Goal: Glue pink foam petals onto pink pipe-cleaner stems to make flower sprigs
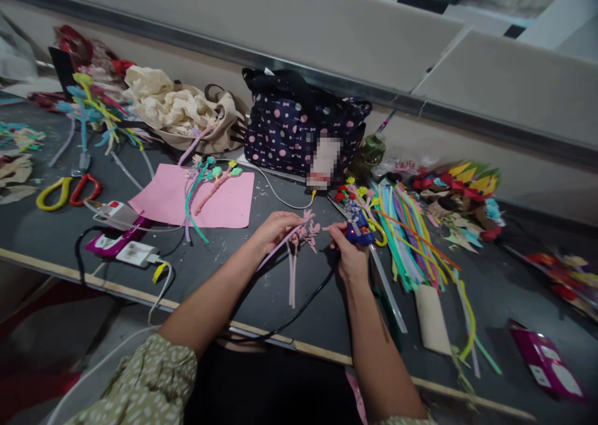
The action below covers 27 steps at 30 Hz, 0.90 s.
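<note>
- No writing can be read from here: the tag on the dotted bag point(299, 132) is blurred out, and the print on the white charger block point(135, 253) and the magenta packet point(544, 359) is too small to make out.
- The left hand point(275, 229) pinches a pink pipe-cleaner flower stem point(299, 244), fingers closed round it just under the blossoms.
- That stem is pale pink and fuzzy, with a cluster of small pink petal shapes at its top end beside the fingertips. Loose strands hang from the cluster down toward the near table edge.
- Its main strand runs on a slant, blossom end up and to the right, tail down and to the left under the left hand. It is held just above the dark table point(56, 232), in the middle of the near side.
- The right hand point(350, 257) is clenched round a blue glue gun point(357, 229). A red light shows on the gun, and its tip points left toward the blossoms, very close to them; I cannot tell whether it touches.
- A black cord point(299, 310) trails from the gun toward the near edge.
- Right of the gun lies a bundle of coloured pipe cleaners point(411, 238), long axis running away from the person.
- To the left a pink sheet point(219, 204) carries more finished stems, with yellow and red scissors point(68, 191) farther left.
</note>
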Available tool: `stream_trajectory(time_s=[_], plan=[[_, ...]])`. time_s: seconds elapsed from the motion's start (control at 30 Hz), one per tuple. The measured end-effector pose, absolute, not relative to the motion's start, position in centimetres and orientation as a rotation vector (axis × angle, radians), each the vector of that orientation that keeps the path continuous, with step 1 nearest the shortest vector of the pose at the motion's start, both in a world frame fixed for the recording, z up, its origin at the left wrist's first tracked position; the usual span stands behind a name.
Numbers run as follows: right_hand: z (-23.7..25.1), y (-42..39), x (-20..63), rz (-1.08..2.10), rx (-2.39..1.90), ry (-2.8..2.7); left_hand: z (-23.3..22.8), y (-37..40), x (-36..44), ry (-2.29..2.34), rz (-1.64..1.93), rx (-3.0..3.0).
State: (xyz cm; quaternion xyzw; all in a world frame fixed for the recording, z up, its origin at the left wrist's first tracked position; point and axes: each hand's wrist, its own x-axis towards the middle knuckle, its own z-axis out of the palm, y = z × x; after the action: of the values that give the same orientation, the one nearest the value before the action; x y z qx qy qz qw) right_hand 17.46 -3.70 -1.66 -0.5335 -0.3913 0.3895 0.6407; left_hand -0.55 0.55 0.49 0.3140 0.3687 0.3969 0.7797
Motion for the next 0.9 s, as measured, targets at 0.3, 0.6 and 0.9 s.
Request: stream_trajectory(time_s=[0.3, 0.6, 0.9], plan=[[-1.6, -4.0, 17.2, 0.916, -1.146, -0.955, -0.4, 0.2, -0.5, 0.778, 0.677, 0.770], [-1.6, -4.4, 17.5, 0.899, -1.241, -1.078, -1.2, 0.3, -0.5, 0.763, 0.645, 0.840], [-0.4, -4.6, 17.1, 0.896, -1.303, -1.119, -0.5, 0.1, -0.4, 0.761, 0.640, 0.874]])
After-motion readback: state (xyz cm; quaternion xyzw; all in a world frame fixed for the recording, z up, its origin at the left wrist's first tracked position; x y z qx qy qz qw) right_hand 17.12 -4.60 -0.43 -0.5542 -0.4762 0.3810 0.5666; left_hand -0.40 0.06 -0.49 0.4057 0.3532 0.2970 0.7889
